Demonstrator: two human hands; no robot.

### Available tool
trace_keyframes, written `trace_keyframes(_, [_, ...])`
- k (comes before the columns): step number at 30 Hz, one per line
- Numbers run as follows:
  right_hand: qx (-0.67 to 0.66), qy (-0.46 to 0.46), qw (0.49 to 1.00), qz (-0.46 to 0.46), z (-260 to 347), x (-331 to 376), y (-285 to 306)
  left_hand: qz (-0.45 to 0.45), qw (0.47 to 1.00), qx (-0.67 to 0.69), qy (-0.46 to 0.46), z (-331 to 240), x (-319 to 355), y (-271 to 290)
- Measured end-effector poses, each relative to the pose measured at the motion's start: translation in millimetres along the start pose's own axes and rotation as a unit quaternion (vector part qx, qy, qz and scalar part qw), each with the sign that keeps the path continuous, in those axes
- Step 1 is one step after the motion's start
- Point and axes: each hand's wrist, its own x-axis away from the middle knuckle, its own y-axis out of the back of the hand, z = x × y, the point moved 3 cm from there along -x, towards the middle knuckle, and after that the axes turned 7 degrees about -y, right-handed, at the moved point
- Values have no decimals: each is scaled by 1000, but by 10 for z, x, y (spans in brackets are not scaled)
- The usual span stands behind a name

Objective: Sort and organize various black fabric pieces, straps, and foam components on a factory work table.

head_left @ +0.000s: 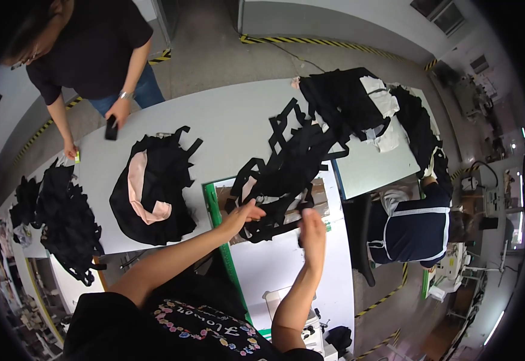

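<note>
A tangled pile of black strappy fabric pieces (289, 168) lies on the grey-white table (226, 120) in front of me. My left hand (244, 215) rests on the near left edge of this pile, fingers spread over a strap. My right hand (312, 231) is raised at the pile's near right edge, its fingers closed around a black strap end. A brown board (319, 194) shows under the pile.
A round stack of black pieces with pink lining (151, 191) lies to the left. More black heaps sit at the far left (64, 222) and at the back right (350, 99). One person stands across the table holding a phone (111, 127); another sits bent over at the right (416, 225).
</note>
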Motion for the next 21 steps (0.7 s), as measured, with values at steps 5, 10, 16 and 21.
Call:
trace_keyframes(5, [177, 194, 922, 284, 207, 719, -1060, 109, 972, 208, -10, -871, 891, 168])
trace_keyframes(10, [158, 157, 866, 447, 250, 1361, -1696, 52, 943, 282, -172, -1389, 1893, 944])
trace_keyframes(16, [193, 237, 748, 590, 554, 1704, -2112, -65, 803, 475, -354, -1839, 3311, 2073])
trace_keyframes(21, [235, 215, 738, 596, 1115, 1497, -2137, -96, 775, 354, -515, -2507, 4120, 2870])
